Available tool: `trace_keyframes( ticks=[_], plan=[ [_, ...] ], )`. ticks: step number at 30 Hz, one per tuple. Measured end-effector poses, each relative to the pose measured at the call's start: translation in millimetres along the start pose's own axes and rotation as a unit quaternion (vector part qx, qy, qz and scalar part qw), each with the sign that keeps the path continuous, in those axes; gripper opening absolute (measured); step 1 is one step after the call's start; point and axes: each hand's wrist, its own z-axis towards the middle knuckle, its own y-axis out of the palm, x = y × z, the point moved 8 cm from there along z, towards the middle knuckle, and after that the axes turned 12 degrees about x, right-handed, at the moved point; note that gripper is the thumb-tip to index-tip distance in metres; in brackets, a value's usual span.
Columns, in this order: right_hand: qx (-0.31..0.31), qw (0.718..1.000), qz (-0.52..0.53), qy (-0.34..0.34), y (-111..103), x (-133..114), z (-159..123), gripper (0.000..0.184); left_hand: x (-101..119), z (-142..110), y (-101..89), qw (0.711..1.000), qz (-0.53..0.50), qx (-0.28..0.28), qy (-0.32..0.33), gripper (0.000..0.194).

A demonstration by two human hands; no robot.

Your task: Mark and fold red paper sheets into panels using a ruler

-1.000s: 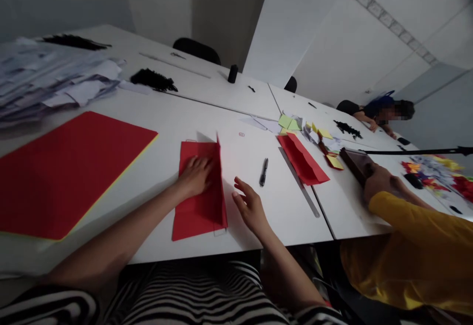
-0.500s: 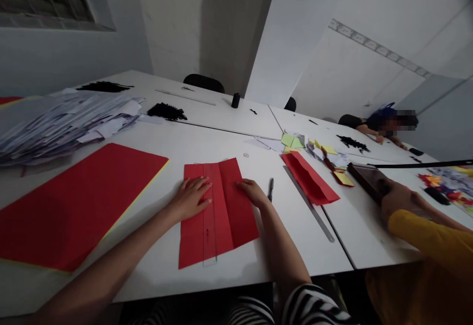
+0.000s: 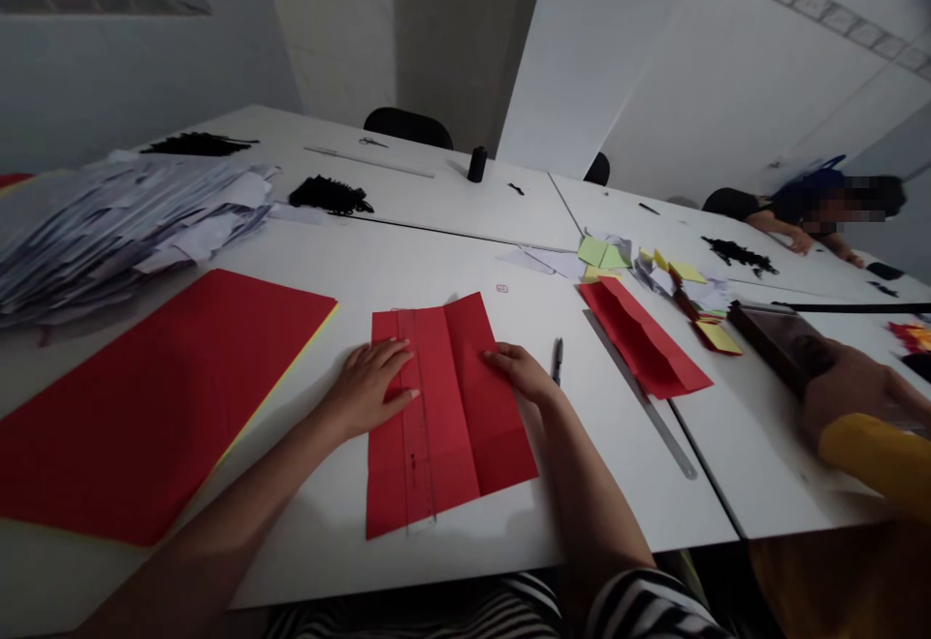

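In front of me a creased red sheet of paper (image 3: 501, 426) lies on the white table, its right part raised slightly along a fold. A clear ruler (image 3: 419, 460) runs lengthwise over its left part. My left hand (image 3: 372, 387) rests flat across the ruler and paper, fingers spread. With thumb and fingers pinched together, my right hand (image 3: 525, 372) grips the sheet's right edge. A dark pen (image 3: 558, 361) lies just beyond that hand. Left of the hands is a large red sheet stack (image 3: 181, 406) with yellow edges.
Heaped white papers (image 3: 145, 222) fill the far left. To the right are a folded red paper (image 3: 644, 343), a metal ruler (image 3: 673, 440) and sticky notes (image 3: 603, 251). A co-worker's yellow-sleeved hand (image 3: 848, 387) is on a dark box (image 3: 778, 343). Another person sits farther back.
The view has tilted and turned, so most things sit farther right in it. Both hands keep nearly the same places on the red paper.
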Motion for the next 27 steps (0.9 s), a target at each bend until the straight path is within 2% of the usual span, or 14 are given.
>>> trace_keyframes(
  ticks=[7,14,27],
  plan=[
    [-0.002,1.000,0.002,-0.004,1.2,-3.5,-4.7,0.039,2.0,0.8,2.2,1.000,-0.001,-0.003,0.004,0.056],
    [0.011,1.000,0.012,-0.021,-7.6,-2.0,-3.0,0.034,9.7,3.9,3.7,1.000,-0.002,-0.003,0.010,0.058],
    [0.011,1.000,-0.009,-0.007,-11.4,-2.9,-4.7,0.043,7.9,6.4,6.5,1.000,-0.013,-0.025,0.001,0.062]
  ],
)
